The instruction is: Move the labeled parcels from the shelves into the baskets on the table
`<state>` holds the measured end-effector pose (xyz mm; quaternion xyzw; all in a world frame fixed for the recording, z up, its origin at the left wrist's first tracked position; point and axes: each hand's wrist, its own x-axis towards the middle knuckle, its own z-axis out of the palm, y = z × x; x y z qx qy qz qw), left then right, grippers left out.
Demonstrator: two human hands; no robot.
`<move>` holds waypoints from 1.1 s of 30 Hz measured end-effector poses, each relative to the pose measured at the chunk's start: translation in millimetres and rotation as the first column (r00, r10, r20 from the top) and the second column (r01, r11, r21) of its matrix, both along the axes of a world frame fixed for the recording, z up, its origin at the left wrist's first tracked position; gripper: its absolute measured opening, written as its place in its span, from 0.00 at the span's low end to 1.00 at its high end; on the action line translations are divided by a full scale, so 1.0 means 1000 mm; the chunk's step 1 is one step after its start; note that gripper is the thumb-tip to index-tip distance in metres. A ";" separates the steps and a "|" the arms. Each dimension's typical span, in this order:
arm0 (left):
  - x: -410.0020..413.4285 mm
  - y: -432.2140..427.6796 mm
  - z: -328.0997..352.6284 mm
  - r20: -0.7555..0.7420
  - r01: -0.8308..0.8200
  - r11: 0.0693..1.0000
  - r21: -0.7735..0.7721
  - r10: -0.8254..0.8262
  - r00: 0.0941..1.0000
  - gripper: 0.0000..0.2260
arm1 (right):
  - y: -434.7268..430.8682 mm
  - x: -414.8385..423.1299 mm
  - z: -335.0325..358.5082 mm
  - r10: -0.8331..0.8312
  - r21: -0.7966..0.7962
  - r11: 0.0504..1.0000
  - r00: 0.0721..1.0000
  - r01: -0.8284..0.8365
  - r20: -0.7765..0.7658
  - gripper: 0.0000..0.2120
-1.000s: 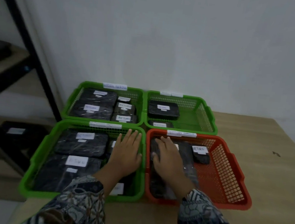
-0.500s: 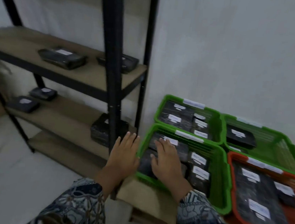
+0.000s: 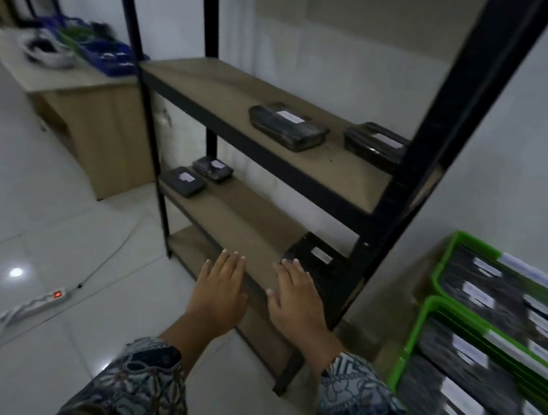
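We noted the left hand (image 3: 221,290) and right hand (image 3: 295,299) at lower centre, both flat with fingers straight, holding nothing. A dark parcel (image 3: 320,256) lay on the middle shelf (image 3: 247,218) just beyond the right fingertips; contact seemed unlikely, though the view was blurred. Further parcels (image 3: 288,125) lay at centre on the upper shelf (image 3: 217,91). Filled green baskets (image 3: 416,342) stood at right.

Five labeled parcels (image 3: 288,125): two on the upper shelf (image 3: 224,97) at 1 o'clock, three on the middle shelf (image 3: 251,215) near centre. Two green baskets (image 3: 421,329) at 4 o'clock. Two hands, left hand (image 3: 221,290) and right hand (image 3: 299,300), at 6 o'clock. One power strip (image 3: 34,304) at 8 o'clock.
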<state>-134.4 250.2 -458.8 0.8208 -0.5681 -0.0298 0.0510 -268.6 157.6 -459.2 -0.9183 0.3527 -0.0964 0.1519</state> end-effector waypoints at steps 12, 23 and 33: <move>0.179 -0.077 -0.024 -0.040 -0.131 0.991 0.018 0.132 0.990 0.31 | -0.096 0.186 -0.026 0.046 0.062 0.997 0.996 -0.042 -0.070 0.26; 0.353 -0.134 -0.062 -0.117 -0.115 0.992 0.054 0.120 0.986 0.30 | -0.157 0.354 -0.053 -0.025 0.050 0.998 0.989 0.033 -0.146 0.27; 0.533 -0.187 -0.105 -0.065 0.102 0.981 0.164 -0.092 0.994 0.29 | -0.187 0.491 -0.107 -0.268 0.074 0.956 0.945 0.286 -0.189 0.29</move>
